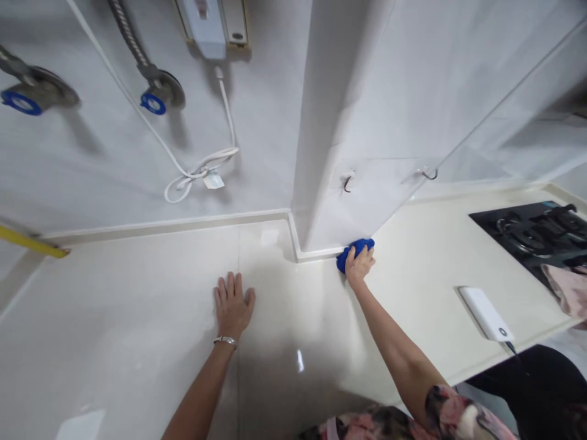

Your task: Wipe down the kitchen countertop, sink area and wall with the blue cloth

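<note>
My left hand point(233, 308) lies flat on the pale glossy countertop point(137, 311), its fingers spread and nothing in it. A silver bracelet point(225, 341) circles that wrist. Further right, my right hand point(359, 264) grips a blue cloth point(362, 245) and presses it to the counter, against the foot of the white wall pillar point(358, 211). Part of the cloth is hidden under the fingers.
A black gas stove point(527, 235) and a pink cloth point(566, 290) are at the right. A white power bank point(487, 315) with a cable lies near the counter's front edge. Valves point(158, 95), a bundled white cord point(197, 174) and a yellow pipe point(32, 241) are along the wall.
</note>
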A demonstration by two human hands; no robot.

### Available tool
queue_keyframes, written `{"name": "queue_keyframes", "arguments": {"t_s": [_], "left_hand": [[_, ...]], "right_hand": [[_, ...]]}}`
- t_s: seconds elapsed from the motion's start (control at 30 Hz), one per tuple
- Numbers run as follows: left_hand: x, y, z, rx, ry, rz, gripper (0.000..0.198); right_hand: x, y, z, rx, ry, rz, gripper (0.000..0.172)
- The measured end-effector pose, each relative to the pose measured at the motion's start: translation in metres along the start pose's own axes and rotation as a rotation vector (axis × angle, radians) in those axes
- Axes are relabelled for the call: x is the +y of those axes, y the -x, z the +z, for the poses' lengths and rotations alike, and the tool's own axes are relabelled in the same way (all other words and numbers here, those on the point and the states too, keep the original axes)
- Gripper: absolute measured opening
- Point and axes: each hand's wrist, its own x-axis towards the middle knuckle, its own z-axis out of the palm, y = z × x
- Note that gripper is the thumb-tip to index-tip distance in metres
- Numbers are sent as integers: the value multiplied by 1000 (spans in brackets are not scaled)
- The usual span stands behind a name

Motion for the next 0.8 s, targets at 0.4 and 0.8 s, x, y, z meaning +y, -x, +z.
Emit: {"name": "queue_keyframes", "arguments": {"t_s": [0.4,0.8], "left_hand": [[8,-1,-8,-86,-29,-45,70],[1,-4,-5,-11,-33,-43,67]], "right_hand": [[-45,124,23,-405,-150,-264,66],[-75,176,-21,-754,21,-921,57]]}}
